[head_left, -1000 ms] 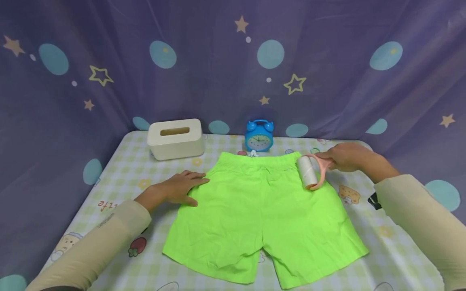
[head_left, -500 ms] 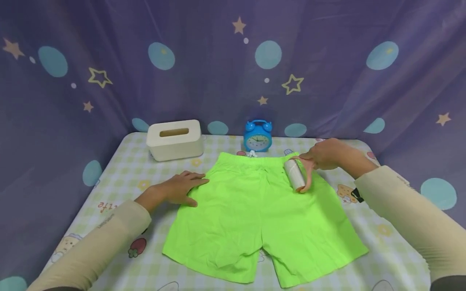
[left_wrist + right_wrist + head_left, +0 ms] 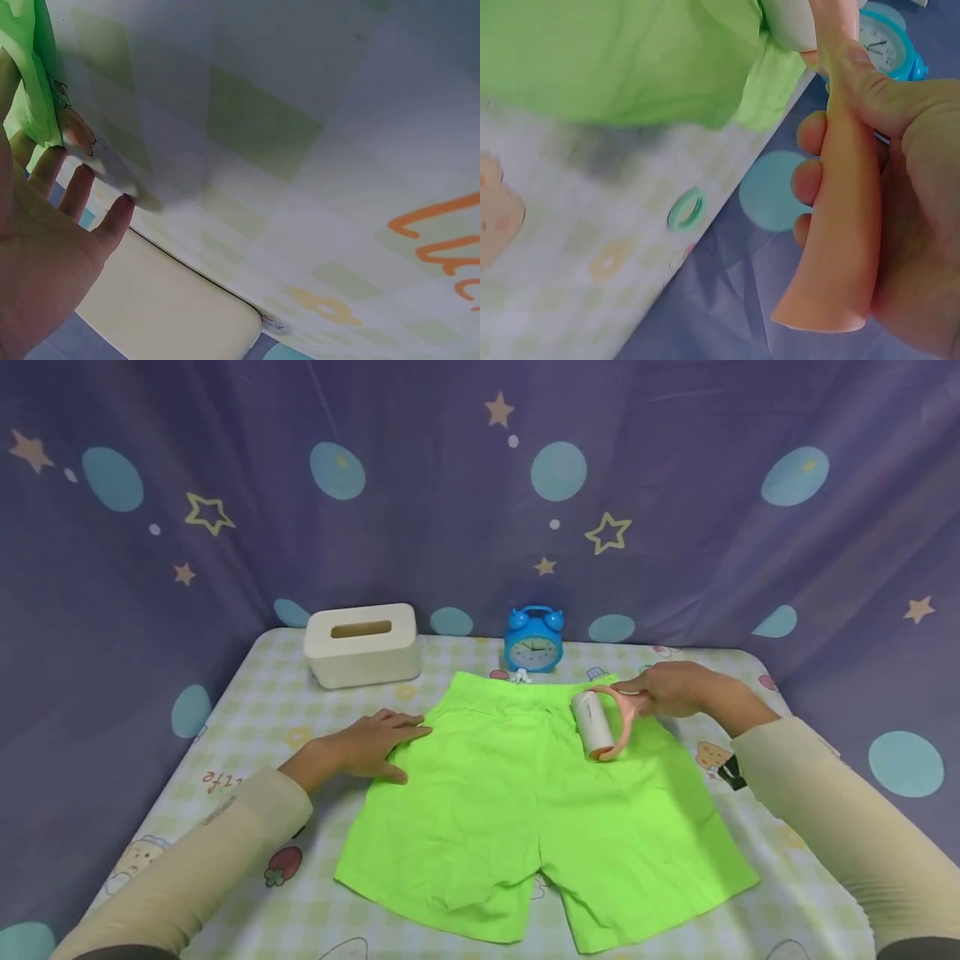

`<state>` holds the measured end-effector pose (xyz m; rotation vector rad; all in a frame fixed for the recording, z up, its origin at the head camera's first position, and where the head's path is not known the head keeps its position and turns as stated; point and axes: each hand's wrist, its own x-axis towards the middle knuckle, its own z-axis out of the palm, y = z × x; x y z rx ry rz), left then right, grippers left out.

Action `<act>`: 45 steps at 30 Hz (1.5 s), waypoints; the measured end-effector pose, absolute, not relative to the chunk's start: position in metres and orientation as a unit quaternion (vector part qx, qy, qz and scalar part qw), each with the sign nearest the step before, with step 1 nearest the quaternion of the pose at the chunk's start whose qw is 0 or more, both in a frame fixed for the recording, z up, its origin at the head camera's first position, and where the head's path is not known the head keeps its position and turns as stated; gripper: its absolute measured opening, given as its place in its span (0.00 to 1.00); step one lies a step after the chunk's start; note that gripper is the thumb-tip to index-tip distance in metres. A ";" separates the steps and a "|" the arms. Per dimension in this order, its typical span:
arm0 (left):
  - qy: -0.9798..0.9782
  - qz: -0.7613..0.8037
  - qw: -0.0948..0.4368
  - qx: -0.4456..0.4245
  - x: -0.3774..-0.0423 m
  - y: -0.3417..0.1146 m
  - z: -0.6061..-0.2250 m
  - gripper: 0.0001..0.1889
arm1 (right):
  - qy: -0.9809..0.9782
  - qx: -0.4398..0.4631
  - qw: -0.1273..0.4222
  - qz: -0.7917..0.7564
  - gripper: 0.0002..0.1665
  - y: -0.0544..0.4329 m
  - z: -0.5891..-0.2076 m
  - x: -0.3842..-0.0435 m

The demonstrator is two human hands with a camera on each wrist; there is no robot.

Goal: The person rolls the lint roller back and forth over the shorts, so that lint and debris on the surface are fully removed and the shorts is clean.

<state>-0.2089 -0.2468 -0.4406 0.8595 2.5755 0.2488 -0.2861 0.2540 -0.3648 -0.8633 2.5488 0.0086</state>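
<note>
Bright green shorts (image 3: 465,810) lie spread flat on the table, waistband toward the back. My right hand (image 3: 675,687) grips the pink handle of a lint roller (image 3: 592,725). Its white roll rests on the shorts' right half, just below the waistband. In the right wrist view, fingers and thumb wrap round the handle (image 3: 844,225). My left hand (image 3: 372,745) rests with spread fingers at the shorts' left edge, below the waistband. The left wrist view shows that hand's extended fingers (image 3: 79,191) at the cloth's edge.
A cream tissue box (image 3: 367,656) stands at the back left of the checked tablecloth (image 3: 300,827). Behind the waistband is a blue alarm clock (image 3: 533,643). A purple curtain (image 3: 442,560) with stars and dots hangs behind the table and at both sides.
My right hand has drawn the lint roller leftward across the shorts, from near their right edge toward the middle. The left hand has stayed in place.
</note>
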 end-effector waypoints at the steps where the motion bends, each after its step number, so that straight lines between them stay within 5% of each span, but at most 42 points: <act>1: 0.924 0.091 0.207 0.309 -0.209 -0.247 -0.441 0.45 | 0.922 -0.316 0.225 -0.003 0.36 0.252 -0.366 -0.285; 45: 0.928 0.081 0.211 0.296 -0.211 -0.243 -0.442 0.46 | 0.892 -0.415 0.157 -0.091 0.37 0.128 -0.412 -0.263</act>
